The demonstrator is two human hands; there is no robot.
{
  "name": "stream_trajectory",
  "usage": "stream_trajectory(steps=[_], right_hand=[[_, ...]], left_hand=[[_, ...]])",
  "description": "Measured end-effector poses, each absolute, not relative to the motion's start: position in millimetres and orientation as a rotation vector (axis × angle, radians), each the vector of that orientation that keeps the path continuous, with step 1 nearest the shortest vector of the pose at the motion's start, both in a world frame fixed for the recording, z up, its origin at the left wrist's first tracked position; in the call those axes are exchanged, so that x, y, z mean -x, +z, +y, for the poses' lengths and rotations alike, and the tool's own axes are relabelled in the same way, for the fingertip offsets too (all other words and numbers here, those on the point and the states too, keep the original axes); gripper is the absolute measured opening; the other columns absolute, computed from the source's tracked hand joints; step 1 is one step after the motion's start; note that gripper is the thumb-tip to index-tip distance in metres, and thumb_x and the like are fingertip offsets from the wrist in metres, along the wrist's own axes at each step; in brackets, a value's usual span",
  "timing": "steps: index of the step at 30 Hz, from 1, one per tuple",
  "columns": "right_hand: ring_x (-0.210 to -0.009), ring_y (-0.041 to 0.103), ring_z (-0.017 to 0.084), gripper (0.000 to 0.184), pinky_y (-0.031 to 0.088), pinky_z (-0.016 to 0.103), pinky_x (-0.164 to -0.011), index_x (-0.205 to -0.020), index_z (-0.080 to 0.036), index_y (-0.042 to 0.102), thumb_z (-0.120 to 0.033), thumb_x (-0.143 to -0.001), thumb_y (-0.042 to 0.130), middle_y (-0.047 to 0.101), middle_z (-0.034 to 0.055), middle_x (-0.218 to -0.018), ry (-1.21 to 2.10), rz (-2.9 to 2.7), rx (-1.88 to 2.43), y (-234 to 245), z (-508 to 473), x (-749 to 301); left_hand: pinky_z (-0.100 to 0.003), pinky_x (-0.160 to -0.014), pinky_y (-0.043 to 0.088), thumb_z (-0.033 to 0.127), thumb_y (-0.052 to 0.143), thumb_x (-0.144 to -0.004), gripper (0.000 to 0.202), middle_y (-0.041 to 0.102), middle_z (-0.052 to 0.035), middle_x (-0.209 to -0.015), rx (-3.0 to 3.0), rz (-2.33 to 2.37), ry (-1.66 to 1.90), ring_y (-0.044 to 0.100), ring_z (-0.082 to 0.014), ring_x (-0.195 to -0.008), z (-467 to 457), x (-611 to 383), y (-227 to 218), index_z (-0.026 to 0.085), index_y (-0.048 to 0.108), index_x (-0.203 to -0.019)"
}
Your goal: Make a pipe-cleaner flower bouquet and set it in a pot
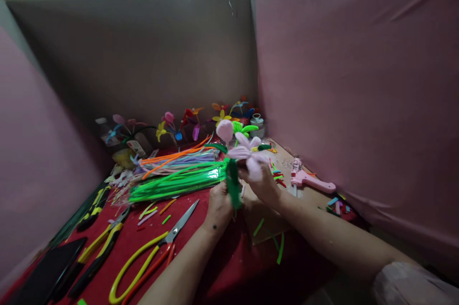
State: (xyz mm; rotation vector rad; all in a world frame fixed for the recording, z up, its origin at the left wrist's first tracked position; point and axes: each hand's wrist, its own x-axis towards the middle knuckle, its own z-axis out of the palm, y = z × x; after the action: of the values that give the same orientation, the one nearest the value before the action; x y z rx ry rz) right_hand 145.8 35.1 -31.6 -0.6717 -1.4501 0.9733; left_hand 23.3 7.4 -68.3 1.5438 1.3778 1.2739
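Observation:
Between both hands, above the table's middle, stands a pipe-cleaner flower (245,151) with pale pink petals. A round pale pink bud (225,131) rises at its upper left. Dark green leaves (234,184) hang in front, slightly blurred. My left hand (219,204) is closed around the lower stem, its fingertips partly hidden by the leaves. My right hand (264,185) pinches the flower just under its petals, with some fingers behind them. Bundles of green pipe cleaners (175,181) lie left of the flower.
Scissors (179,226), pliers (103,243) and a black flat object (50,271) lie on the red cloth at left. A pink glue gun (311,180) rests on a board at right among scraps. Finished flowers (222,116) and a small jar (256,125) stand along the back partition.

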Motion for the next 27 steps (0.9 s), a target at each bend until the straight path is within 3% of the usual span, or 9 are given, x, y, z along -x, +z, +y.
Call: stream_trajectory(steps=[2,8,14,20,24,27], right_hand=[[-0.068,0.053,0.016,0.011,0.045,0.029,-0.066,-0.067,-0.018,0.062,-0.028,-0.068,0.067,0.059,0.0013,-0.068,0.964,-1.416,0.648,-34,36,-145],[-0.042,0.044,0.010,0.022,0.039,0.024,-0.041,-0.065,-0.018,0.059,-0.037,-0.069,0.069,0.050,-0.0034,-0.051,1.284,-1.385,0.550,-39,34,-144],[-0.054,0.051,0.011,0.016,0.045,0.027,-0.056,-0.077,-0.019,0.068,-0.031,-0.066,0.072,0.060,-0.0014,-0.064,1.190,-1.395,0.575,-38,41,-146],[-0.071,0.058,0.017,0.017,0.047,0.032,-0.073,-0.069,-0.020,0.069,-0.034,-0.061,0.074,0.066,0.0005,-0.071,1.139,-1.385,0.549,-31,44,-146],[-0.070,0.056,0.017,0.021,0.047,0.031,-0.071,-0.065,-0.019,0.065,-0.035,-0.058,0.075,0.063,-0.0001,-0.068,1.150,-1.338,0.555,-27,42,-146],[-0.063,0.051,0.014,0.021,0.043,0.027,-0.061,-0.058,-0.019,0.058,-0.033,-0.061,0.073,0.055,-0.0024,-0.057,1.155,-1.325,0.556,-26,42,-148]], left_hand=[[-0.022,-0.050,0.036,0.027,0.056,-0.070,0.011,0.053,0.0036,-0.052,-1.566,1.431,1.262,0.047,-0.0105,-0.048,7,-23,-67,0.018,0.061,-0.066],[-0.023,-0.050,0.038,0.028,0.051,-0.073,0.014,0.056,0.0019,-0.056,-1.668,1.382,1.250,0.049,-0.0107,-0.046,3,-24,-57,0.017,0.059,-0.067],[-0.023,-0.047,0.033,0.020,0.047,-0.073,0.012,0.047,0.0053,-0.044,-1.676,1.541,1.092,0.044,-0.0108,-0.041,2,-27,-53,0.020,0.052,-0.062],[-0.023,-0.053,0.034,0.019,0.049,-0.075,0.015,0.051,0.0044,-0.048,-1.847,1.590,1.028,0.048,-0.0107,-0.046,3,-24,-58,0.019,0.054,-0.061],[-0.023,-0.053,0.035,0.017,0.048,-0.074,0.012,0.052,0.0044,-0.049,-1.865,1.557,0.968,0.050,-0.0110,-0.046,4,-25,-58,0.019,0.056,-0.065],[-0.023,-0.052,0.036,0.019,0.047,-0.075,0.014,0.052,0.0039,-0.049,-1.829,1.566,0.958,0.051,-0.0113,-0.046,4,-26,-57,0.018,0.057,-0.066]])
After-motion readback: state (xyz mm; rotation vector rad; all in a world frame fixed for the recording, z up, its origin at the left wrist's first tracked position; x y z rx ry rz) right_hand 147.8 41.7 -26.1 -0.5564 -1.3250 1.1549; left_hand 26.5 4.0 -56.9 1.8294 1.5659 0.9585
